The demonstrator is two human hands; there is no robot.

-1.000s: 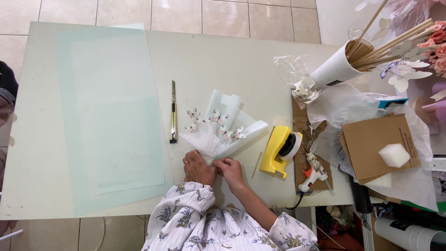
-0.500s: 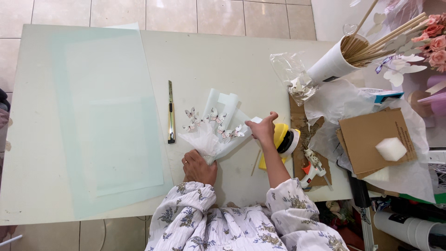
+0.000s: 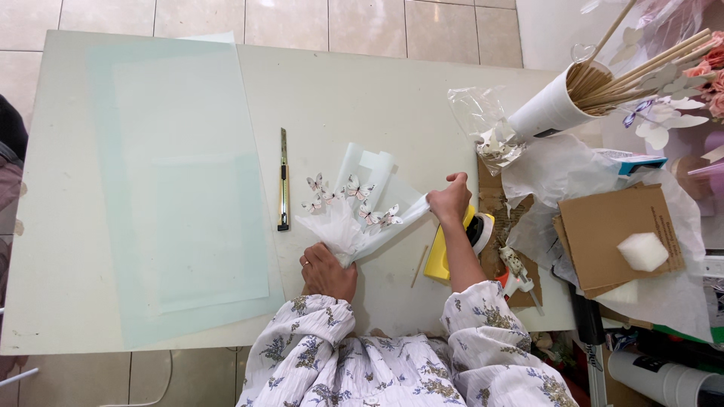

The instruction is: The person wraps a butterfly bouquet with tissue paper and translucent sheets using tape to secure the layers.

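A small fan-shaped paper bouquet wrap, white and pale green with little paper butterflies on it, lies on the white table. My left hand clasps its gathered base at the near side. My right hand pinches the wrap's right edge, just above a yellow tape dispenser. A thin wooden stick lies on the table between my forearms.
A utility knife lies left of the wrap. Large pale green sheets cover the table's left half. At the right are a white cup of wooden sticks, a clear bag, cardboard, a foam block and a glue gun.
My right hand left the wrap's base, moved right toward the yellow dispenser, and now grips the wrap's right edge. My left hand stayed at the base.
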